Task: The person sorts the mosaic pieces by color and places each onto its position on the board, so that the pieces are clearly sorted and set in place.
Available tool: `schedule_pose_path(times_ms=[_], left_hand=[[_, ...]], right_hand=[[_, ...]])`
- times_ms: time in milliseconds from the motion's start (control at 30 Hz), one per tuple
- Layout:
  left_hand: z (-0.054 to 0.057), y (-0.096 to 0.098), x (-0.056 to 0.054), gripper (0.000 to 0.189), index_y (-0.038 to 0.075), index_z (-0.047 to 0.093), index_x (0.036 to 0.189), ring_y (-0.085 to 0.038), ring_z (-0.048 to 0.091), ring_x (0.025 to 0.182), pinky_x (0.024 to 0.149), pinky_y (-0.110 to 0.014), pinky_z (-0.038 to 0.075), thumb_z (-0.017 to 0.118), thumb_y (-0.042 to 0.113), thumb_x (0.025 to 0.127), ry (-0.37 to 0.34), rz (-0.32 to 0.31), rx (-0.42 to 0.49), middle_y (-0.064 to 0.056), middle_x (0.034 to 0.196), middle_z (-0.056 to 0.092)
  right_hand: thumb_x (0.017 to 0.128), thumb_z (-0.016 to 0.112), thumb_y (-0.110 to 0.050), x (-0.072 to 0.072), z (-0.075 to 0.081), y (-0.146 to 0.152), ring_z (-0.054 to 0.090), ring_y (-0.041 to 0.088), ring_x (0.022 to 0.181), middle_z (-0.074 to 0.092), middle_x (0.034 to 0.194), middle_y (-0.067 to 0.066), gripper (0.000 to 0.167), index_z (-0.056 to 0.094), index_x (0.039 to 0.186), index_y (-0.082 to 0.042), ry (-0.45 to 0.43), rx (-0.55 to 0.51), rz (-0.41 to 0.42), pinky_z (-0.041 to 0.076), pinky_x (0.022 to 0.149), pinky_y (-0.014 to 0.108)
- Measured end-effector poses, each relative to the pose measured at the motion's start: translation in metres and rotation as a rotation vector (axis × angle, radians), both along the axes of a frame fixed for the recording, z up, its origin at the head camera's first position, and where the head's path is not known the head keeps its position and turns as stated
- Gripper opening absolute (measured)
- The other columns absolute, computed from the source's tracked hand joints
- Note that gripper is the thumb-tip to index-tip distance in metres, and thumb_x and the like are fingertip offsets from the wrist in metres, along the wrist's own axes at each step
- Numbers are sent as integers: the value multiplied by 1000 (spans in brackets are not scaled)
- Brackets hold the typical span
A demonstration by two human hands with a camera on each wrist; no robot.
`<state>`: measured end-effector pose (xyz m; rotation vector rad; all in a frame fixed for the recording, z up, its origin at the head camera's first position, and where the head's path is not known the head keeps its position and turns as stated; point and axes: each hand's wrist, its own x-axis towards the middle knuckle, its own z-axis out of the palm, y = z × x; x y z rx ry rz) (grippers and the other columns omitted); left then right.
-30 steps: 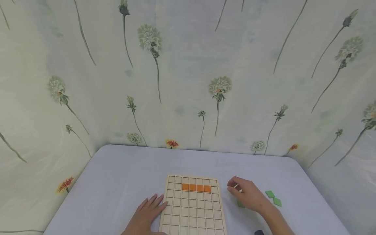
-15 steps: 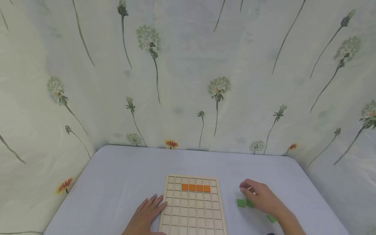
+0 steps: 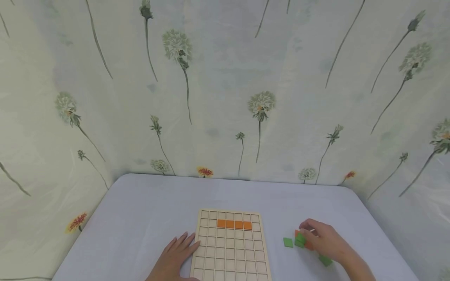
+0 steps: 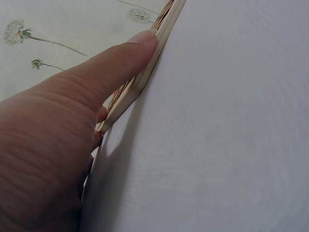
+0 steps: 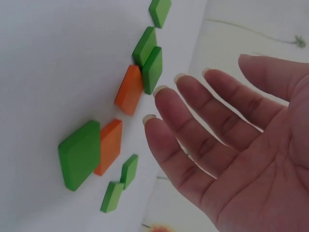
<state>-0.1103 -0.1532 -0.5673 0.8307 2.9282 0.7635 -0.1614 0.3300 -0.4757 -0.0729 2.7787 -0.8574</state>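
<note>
Along the left edge of a pale wooden grid board lies my left hand, fingers spread and straight in the head view. Its thumb rests against the board's edge in the left wrist view. To the right of the board, my right hand hovers over loose square tiles, holding nothing. Its fingers are loosely bent in the right wrist view. Nearest its fingertips are a green tile and an orange tile. The green one leans against another green tile. A larger-looking green tile overlaps a second orange tile.
Four orange tiles would be several: a row of orange tiles fills cells near the board's top. One green tile lies between board and pile. Two more green tiles touch each other. White cloth covers the table before a flowered curtain.
My right hand has moved right and nearer, away from the board, and orange tiles now show beside its fingers. My left hand stays on the board's edge.
</note>
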Motion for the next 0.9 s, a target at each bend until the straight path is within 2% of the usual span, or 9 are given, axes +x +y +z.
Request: schedule_pose_path(times_ms=[200, 333, 533, 633, 900], left_hand=[[3, 1, 1, 105, 8, 53, 153, -44, 34, 150, 119, -67, 28, 71, 79, 78, -25, 10, 33, -16, 162, 44], [3, 1, 1, 105, 8, 53, 153, -43, 34, 151, 120, -66, 28, 71, 79, 77, -29, 14, 30, -16, 162, 44], [2, 1, 1, 106, 9, 53, 154, -43, 34, 151, 119, -66, 28, 69, 82, 77, -18, 11, 26, -15, 162, 44], [2, 0, 0, 106, 10, 52, 154, -42, 34, 151, 119, -66, 28, 68, 82, 78, -15, 6, 23, -14, 163, 43], [1, 0, 1, 106, 10, 51, 155, -42, 33, 151, 120, -65, 28, 68, 81, 78, -22, 1, 17, -14, 163, 43]], right_hand=[[106, 62, -28, 1, -1, 5, 66, 17, 90, 72, 109, 2, 25, 69, 120, -8, -43, 16, -24, 57, 74, 36], [106, 63, -29, -1, -4, 9, 66, 18, 92, 72, 111, 3, 27, 69, 120, -7, -50, 33, -23, 59, 77, 40], [102, 68, -23, -3, -11, 17, 68, 22, 99, 72, 112, 5, 24, 69, 119, -6, -58, 72, -31, 60, 84, 47], [100, 71, -20, -4, -16, 20, 68, 23, 97, 72, 109, 4, 24, 68, 118, -5, -66, 103, -35, 60, 84, 48], [92, 78, -21, 1, -30, 30, 66, 27, 97, 70, 106, 5, 32, 70, 115, 0, -8, 168, -36, 56, 87, 54]])
